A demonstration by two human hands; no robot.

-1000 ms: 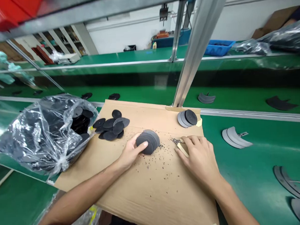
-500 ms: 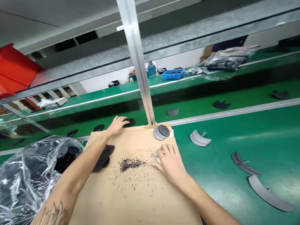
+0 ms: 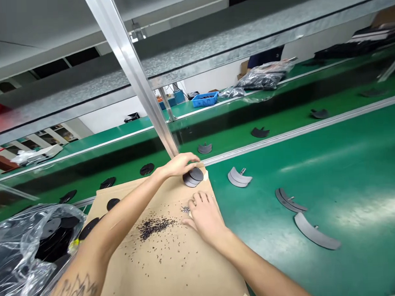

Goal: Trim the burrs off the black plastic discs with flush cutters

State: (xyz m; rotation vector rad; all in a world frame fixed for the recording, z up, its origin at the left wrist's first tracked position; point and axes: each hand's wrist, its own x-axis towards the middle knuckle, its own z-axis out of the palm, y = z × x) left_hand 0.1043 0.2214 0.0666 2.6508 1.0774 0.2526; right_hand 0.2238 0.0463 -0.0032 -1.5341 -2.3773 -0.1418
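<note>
My left hand [image 3: 181, 164] reaches across the far edge of the cardboard sheet [image 3: 189, 275]. Its fingers are stretched out over a small stack of grey and dark round discs [image 3: 193, 177]; whether they touch it I cannot tell. Lower down, my right hand [image 3: 204, 214] rests on the cardboard, thumb apart from the fingers. Beside its fingertips lie small silvery metal parts [image 3: 186, 209], and a small pale thing shows near the thumb, too covered to name. Tiny black pieces [image 3: 155, 227] are strewn in a loose pile left of that hand.
At the left, a clear plastic bag [image 3: 16, 258] holds black round pieces. Black discs [image 3: 113, 203] lie by my left forearm. Curved grey pieces [image 3: 317, 232] are spread over the green surface at right. A metal post [image 3: 138, 81] rises behind the cardboard; dark parts [image 3: 147, 168] lie beyond.
My left hand has moved right, from a black disc beyond the cardboard's edge to the disc stack. A black disc now shows on the cardboard's left part. The view has shifted right.
</note>
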